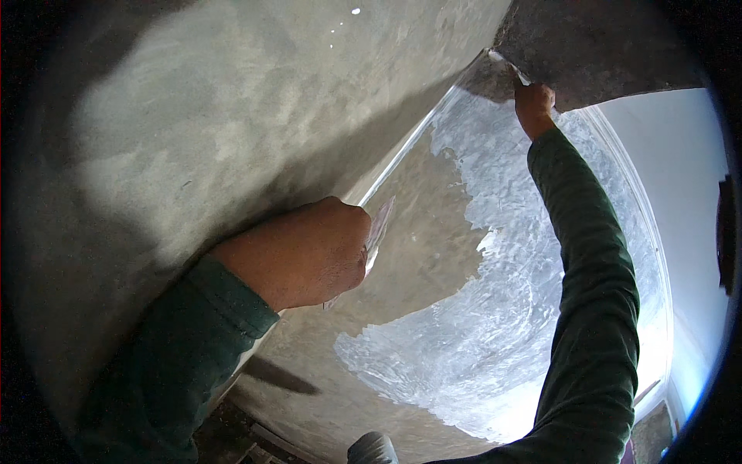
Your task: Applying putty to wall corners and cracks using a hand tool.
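My right hand (535, 108) is raised at arm's length to the upper corner of the wall, closed round a narrow putty knife (522, 78). Its far end meets the corner beside a dab of white putty (495, 56). At centre left, my left hand (301, 255) is a fist round a thin flat blade (379, 228) smeared with white; its grip is hidden by the fingers. The wall (421, 255) between them is bare grey-brown plaster, partly coated with uneven white putty (518, 255). A white line of putty (402, 158) follows the corner edge.
A grey plastered surface (193, 116) fills the left side, close to my left arm. Dark surface (603, 54) meets the corner at upper right. A pale smooth wall (665, 147) stands at the right, with a dark object (726, 232) near the rim. Dim clutter (239, 437) lies low down.
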`<state>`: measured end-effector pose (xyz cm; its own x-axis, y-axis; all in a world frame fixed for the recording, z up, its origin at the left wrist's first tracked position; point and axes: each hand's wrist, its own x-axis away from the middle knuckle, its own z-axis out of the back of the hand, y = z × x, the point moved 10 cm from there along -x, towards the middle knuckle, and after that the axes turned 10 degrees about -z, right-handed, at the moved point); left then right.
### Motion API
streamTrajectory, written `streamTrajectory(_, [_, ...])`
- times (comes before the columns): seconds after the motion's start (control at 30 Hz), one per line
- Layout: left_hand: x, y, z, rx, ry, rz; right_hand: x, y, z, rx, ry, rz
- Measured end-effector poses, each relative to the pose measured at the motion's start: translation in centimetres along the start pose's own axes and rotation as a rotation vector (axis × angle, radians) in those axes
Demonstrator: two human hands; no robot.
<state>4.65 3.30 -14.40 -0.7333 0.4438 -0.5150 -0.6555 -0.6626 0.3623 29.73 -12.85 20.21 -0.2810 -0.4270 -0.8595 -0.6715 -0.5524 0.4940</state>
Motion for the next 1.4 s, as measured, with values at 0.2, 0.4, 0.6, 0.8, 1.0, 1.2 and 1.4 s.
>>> streamTrajectory(0.2, [0.0, 0.1, 0.3, 0.033, 0.05, -0.024, 2.3, -2.5, 2.5, -0.129, -0.009, 0.136])
streamTrajectory(0.4, [-0.2, 1.0, -0.5, -0.235, -0.026, -0.153, 1.0, -4.1, 4.4, -0.213, 0.043, 0.111])
streamTrajectory(0.6, [-0.3, 0.2, -1.0, -0.181, -0.082, -0.103, 0.2, -3.7, 3.2, -0.158, 0.046, 0.073])
streamTrajectory(0.8, [-0.2, 1.2, -0.1, -0.129, -0.003, -0.135, -0.4, -2.3, 2.6, -0.227, 0.062, 0.002])
streamTrajectory(1.0, [0.0, 0.0, -0.3, 0.091, -0.025, 0.02, 0.3, 1.0, 0.0, -0.312, -0.029, -0.049])
streamTrajectory(1.2, [-0.2, 0.5, 0.0, 0.069, -0.004, -0.017, 2.4, 4.1, 0.0, -0.334, 0.217, -0.035])
streamTrajectory(1.4, [0.0, -1.1, -0.7, -0.018, -0.036, 0.096, 3.5, 8.1, -2.0, -0.472, 0.235, -0.151])
